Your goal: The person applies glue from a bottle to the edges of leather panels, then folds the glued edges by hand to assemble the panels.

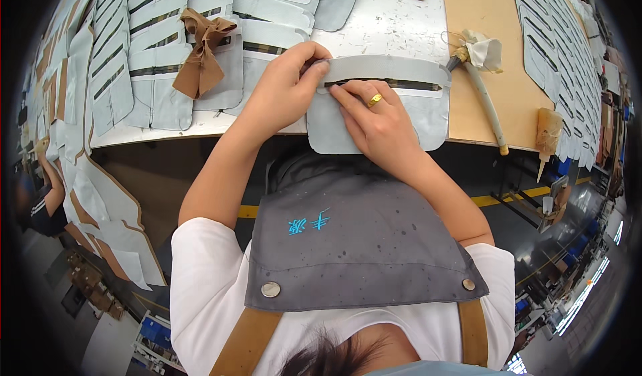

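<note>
Item: grey slotted panel (pixel 401 118), your left grip (pixel 284 88) pinching its band end, right grip (pixel 374 125) flat below the slot; pressing step, next likely smoothing rightward along the band.

The piece (pixel 401 118) under my hands is pale grey, with a dark slot showing a faint plaid of olive and black. On my right hand (pixel 378 125) I wear a gold ring (pixel 374 100). The stacked pieces (pixel 154 48) to my left are the same pale grey with dark striped slots. A tan-brown ribbon bow (pixel 200 51) lies on them. The table (pixel 388 21) is white, speckled with dark marks; the board (pixel 498 75) on it is light tan. The brush (pixel 485 102) has a cream handle. My apron (pixel 361 242) is dark grey with turquoise embroidery, silver snaps and tan straps; my shirt (pixel 200 289) is white.
</note>
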